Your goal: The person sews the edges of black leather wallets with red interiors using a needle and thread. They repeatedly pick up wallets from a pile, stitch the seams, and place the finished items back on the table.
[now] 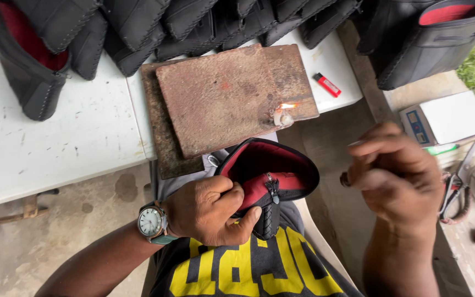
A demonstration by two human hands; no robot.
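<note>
My left hand, with a wristwatch, grips a black leather pouch with a red lining and an open zip, held over my lap. My right hand is raised to the right of the pouch, fingers pinched shut on a small dark tool whose tip shows at its left side. A small lit candle stub burns on a reddish-brown slab just beyond the pouch.
A white table carries the slab, a red lighter and a row of black leather bags along the far edge. At right stand a white box, scissors and grass beyond.
</note>
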